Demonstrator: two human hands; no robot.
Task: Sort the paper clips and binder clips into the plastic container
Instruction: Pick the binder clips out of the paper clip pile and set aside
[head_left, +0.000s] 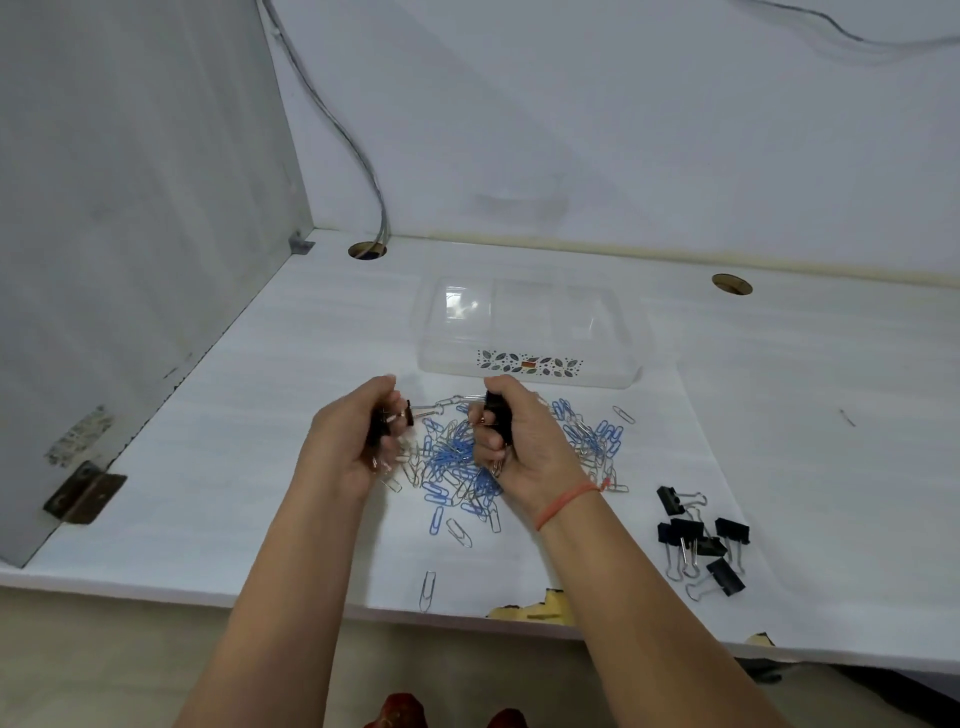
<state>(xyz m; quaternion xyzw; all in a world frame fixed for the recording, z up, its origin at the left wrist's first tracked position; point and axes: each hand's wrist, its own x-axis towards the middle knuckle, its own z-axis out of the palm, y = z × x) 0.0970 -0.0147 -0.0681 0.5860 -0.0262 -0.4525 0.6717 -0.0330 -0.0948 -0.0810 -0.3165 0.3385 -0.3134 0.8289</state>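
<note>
Both hands (358, 436) gripping binder clips (498, 415)

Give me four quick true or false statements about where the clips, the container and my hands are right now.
1. Both hands are closed on black binder clips. True: left hand, right hand.
2. The plastic container already holds paper clips. False: nothing shows inside it.
3. A group of binder clips lies on the desk beside the right forearm. True.
4. The paper clip pile is all blue. False: blue and silver are mixed.
</note>
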